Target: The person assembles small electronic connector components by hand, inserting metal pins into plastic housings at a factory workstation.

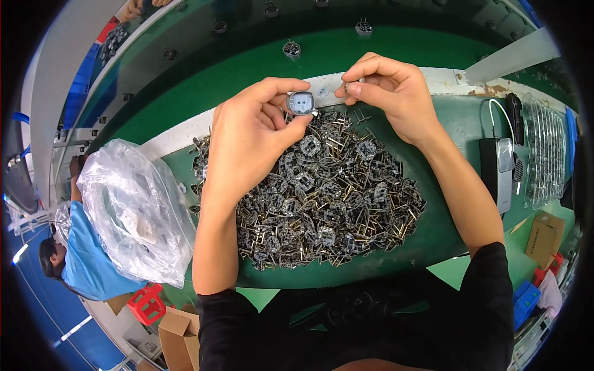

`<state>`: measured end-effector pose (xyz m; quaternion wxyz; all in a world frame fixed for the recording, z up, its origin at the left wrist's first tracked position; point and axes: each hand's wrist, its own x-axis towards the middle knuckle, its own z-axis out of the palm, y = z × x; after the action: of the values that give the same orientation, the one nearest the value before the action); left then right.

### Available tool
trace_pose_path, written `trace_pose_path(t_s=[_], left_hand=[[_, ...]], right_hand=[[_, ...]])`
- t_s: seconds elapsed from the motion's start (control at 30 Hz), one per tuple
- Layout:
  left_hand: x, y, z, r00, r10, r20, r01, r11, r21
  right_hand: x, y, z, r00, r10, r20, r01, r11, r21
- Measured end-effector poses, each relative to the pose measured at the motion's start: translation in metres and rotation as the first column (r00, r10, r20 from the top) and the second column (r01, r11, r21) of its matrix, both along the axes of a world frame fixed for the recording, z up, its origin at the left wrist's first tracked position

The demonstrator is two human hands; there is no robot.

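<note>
— Fingers (291,86) of our left hand (247,133) are clamped on the small round part (302,102): thumb under its near edge, forefinger curled over the top, its pale square face turned up toward us. It sits in the air just above the far rim of the pile of metal-pronged parts (322,191), between our 2 hands.

— And the right?

— Our right hand (393,93) has thumb and forefinger pinched together on something tiny (348,88), just beside the round part but not touching it. We cannot tell what that bit is; it is too small to make out.

— So which step are we at?

— We judge it as the fitting or checking of 1 piece: the left presents the part, the right brings a small bit toward it. Next, we think, the 2 need lining up closely, so the left should keep the face steady and level while the right closes the gap with a fine, slow approach. A slip would likely drop the bit into the pile, where it would be hard to find.

— What lies around us?

— The pile covers the green mat (433,241) in front of us. Beyond it runs a white strip, then a green belt (247,74) with single parts spaced along it. A crumpled clear plastic bag (133,210) lies to our left, a dark boxy device (498,167) with a white cable and a clear ribbed tray (544,151) to our right. Another person in a blue top (86,260) is at the far left.
</note>
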<state>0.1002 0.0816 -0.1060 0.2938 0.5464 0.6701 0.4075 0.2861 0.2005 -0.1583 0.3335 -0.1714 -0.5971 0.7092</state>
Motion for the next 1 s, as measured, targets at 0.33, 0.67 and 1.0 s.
trace_pose_path(t_s=[0.33,0.67,1.0], left_hand=[[0.013,0.0,0.006,0.997,-0.067,0.043,0.07,0.995,-0.069],[0.022,-0.009,0.01,0.995,-0.096,0.011,0.096,0.995,-0.031],[-0.047,0.035,-0.006,0.987,0.124,-0.106,-0.134,0.986,-0.095]], right_hand=[[-0.008,-0.024,0.019,0.975,-0.221,0.022,0.19,0.879,0.438],[-0.011,-0.04,0.017,0.94,-0.336,-0.06,0.306,0.754,0.581],[0.023,0.015,0.026,0.91,-0.119,0.397,-0.164,0.776,0.609]])
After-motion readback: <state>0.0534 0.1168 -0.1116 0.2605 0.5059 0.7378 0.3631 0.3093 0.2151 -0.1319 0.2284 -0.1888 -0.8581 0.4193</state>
